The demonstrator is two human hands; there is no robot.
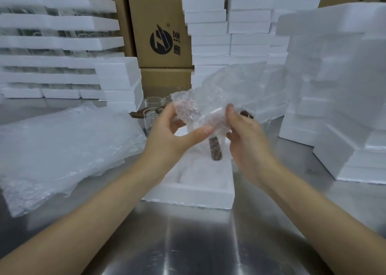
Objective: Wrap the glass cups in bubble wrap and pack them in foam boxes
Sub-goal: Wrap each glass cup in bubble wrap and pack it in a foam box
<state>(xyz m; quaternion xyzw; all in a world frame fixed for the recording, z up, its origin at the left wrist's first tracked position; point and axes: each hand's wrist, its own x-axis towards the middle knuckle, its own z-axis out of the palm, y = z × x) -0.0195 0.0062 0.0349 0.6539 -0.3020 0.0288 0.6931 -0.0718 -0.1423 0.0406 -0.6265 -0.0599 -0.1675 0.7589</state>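
left hand [167, 132]: thumb and fingers pinch bubble wrap sheet [221, 87] | right hand [246, 137]: fingers curled on same sheet | glass cup [214, 149]: inside the wrap between both hands, brown handle hanging down, above open foam box [188, 193] on bench [188, 243] | bare cups [153, 104]: behind left hand

Both hands [167, 132] grip bubble wrap [211, 99], seemingly.

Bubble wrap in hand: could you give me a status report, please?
Left hand, right hand pinching bubble wrap sheet. Cup's brown handle sticking out below. Open foam box directly underneath, nothing between.
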